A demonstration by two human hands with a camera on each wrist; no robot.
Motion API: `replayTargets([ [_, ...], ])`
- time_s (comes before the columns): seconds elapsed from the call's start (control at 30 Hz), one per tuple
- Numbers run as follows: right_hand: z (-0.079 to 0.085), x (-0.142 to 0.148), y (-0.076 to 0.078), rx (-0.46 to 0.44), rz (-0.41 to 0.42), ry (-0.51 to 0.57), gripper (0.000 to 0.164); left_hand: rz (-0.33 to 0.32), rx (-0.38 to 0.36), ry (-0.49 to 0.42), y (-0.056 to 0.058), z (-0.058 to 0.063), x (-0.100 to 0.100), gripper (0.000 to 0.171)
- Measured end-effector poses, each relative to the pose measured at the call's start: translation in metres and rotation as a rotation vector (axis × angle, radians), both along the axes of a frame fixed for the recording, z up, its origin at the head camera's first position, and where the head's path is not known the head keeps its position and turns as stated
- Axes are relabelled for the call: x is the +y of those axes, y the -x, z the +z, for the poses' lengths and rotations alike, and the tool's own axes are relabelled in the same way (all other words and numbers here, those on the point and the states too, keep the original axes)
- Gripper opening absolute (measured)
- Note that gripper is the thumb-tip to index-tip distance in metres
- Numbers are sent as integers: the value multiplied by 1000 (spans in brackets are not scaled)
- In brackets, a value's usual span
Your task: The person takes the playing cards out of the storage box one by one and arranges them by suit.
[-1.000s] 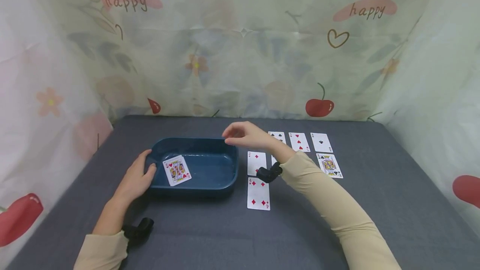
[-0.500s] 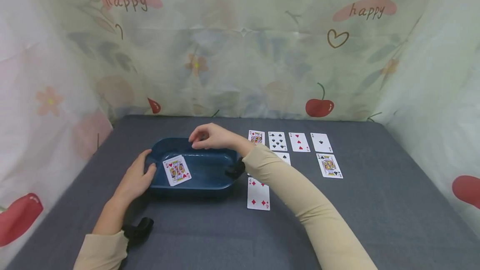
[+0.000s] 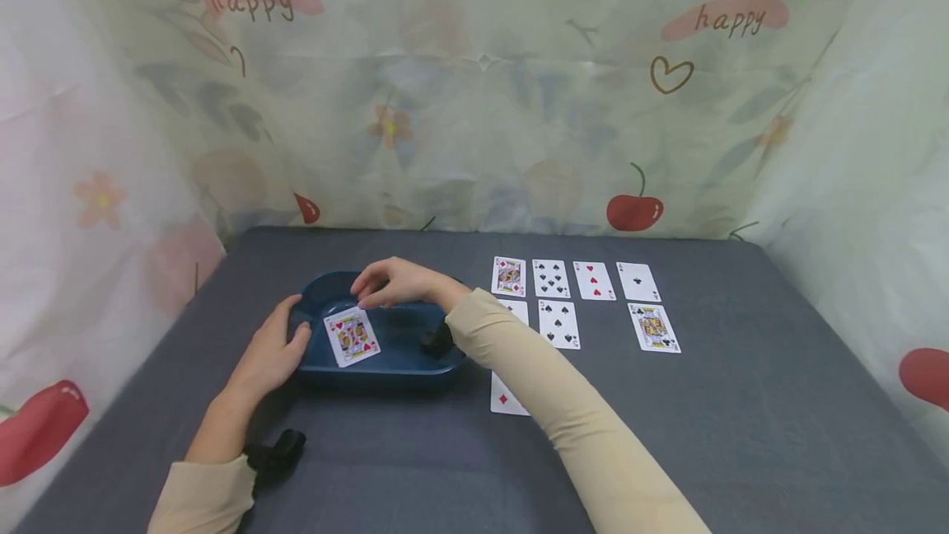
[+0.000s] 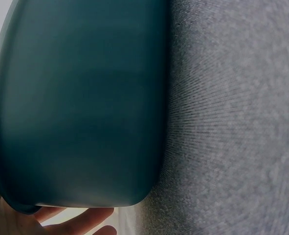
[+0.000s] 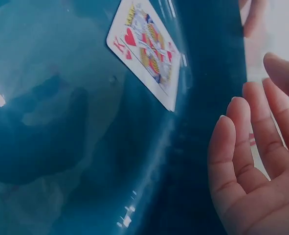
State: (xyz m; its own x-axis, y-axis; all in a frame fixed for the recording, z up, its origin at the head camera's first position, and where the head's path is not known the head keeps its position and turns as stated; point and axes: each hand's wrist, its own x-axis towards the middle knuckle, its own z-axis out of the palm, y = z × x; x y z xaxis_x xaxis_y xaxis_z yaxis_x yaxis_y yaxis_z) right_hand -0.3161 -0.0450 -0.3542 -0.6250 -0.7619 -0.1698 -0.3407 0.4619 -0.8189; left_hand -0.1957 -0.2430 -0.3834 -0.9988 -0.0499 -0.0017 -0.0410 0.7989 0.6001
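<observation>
A king of hearts card (image 3: pixel 352 338) lies face up in the left part of a dark blue tray (image 3: pixel 378 379). At the tray's left end my left hand (image 3: pixel 267 353) grips the rim, thumb over the inside. In the left wrist view its fingers (image 4: pixel 83 223) show along the outer end wall. My right hand (image 3: pixel 396 280) hovers over the tray, fingertips close to the card's upper edge. From the right wrist view, the bent, relaxed fingers (image 5: pixel 239 142) hold nothing, and the card stays apart from them.
Face-up cards lie in rows right of the tray, among them the king of diamonds (image 3: pixel 509 277), five of spades (image 3: pixel 559 325) and king of clubs (image 3: pixel 654 328). My right forearm covers part of a diamond card (image 3: pixel 507 396). A patterned curtain (image 3: pixel 482 147) backs the table.
My right hand has moved left from the tray's right end to above the king of hearts, and lowered. My left hand and the tray stay in place.
</observation>
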Motion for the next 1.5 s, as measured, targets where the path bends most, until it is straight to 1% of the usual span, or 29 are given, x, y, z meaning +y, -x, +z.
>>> replayTargets([
  [0.13,-7,-9,-1,-10,35,-37,36,-1,0,-3,1,0,-2,59],
  [0.23,-12,-14,-2,-14,43,-56,37,-5,-4,-5,1,-1,-3,59],
  [0.5,-19,-20,-1,-40,-19,-112,37,-12,1,-7,2,-2,-3,59],
  [0.67,-24,-21,-1,-59,-32,-147,43,-13,3,-10,2,-2,-2,59],
  [0.93,-25,-23,-5,-24,-33,-257,56,-8,9,-15,1,-3,-2,59],
  [1.13,-25,-23,-10,4,-49,-315,60,-13,28,-16,1,-3,-3,58],
  [1.33,-23,-22,-12,6,-60,-340,54,-13,34,-15,0,-3,-3,58],
  [1.5,-24,-22,-12,19,-47,-355,44,-9,26,-18,0,-2,-2,58],
])
